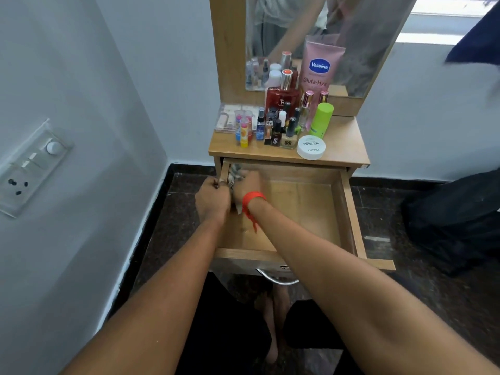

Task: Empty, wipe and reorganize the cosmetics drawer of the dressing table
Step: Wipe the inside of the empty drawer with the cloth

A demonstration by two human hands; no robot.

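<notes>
1. Head view: the drawer point(349, 212) stands pulled out toward the person. It is bare inside, and its long axis runs front to back. The cosmetics point(284, 123) stand on the surface point(343, 142) above.
2. The left hand point(213, 197) curls over the drawer's left wall, near the back.
3. The right hand point(249, 185), just beside it, lies on the cloth point(234, 170) in the back-left corner. Its fingers are hidden and blurred, so I cannot tell whether it grips or presses flat.
4. The rest of the drawer floor lies rightward and toward the person from the cloth, so a wiping stroke would likely run that way.

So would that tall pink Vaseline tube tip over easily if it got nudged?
Probably, yes. The pink Vaseline tube stands on end, taller than the bottles around it, so it looks top-heavy. It is likely soft-walled and would give when squeezed. The mirror close behind it might catch a backward fall.
</notes>
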